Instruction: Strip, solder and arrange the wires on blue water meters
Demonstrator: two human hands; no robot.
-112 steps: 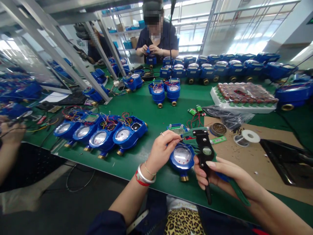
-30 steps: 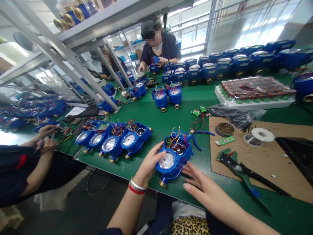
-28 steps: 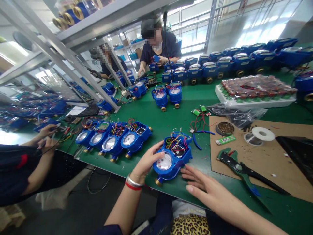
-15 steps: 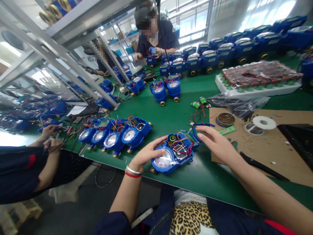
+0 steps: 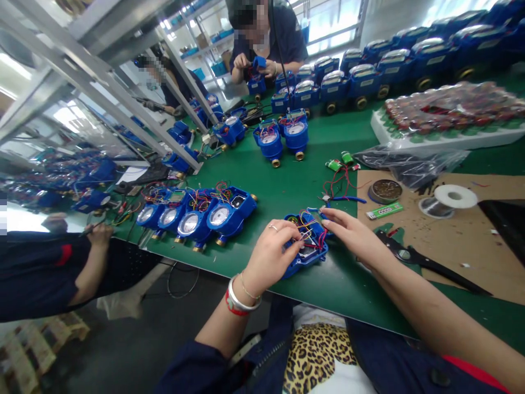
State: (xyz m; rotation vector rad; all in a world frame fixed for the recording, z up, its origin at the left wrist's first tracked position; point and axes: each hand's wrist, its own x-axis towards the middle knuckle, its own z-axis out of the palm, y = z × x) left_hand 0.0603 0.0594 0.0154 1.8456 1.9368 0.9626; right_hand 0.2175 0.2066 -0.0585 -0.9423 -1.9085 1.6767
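An open blue water meter [image 5: 305, 262] lies before me, its housing full of coloured wires [image 5: 307, 232]. My left hand [image 5: 268, 254] reaches over the dial, with thumb and forefinger pinched together on wires inside the housing. At the far right side of the meter, my right hand [image 5: 353, 235] closes its fingertips on the edge of a small circuit board [image 5: 315, 212]; the fingers partly hide it. Just beyond those fingers lie blue-handled pliers [image 5: 346, 199]. The meter's dial is covered by my left hand.
Several open meters [image 5: 191, 221] stand in a row to the left. Green batteries with red leads [image 5: 334, 164], a solder spool [image 5: 447, 201], a round tin [image 5: 385, 191] and black-handled shears [image 5: 435, 265] lie to the right. A co-worker [image 5: 266, 38] sits opposite, another person at left.
My left hand has moved from the dial's rim to the wires inside the housing and pinched them. My right hand has come in against the circuit board. The view has shifted slightly.
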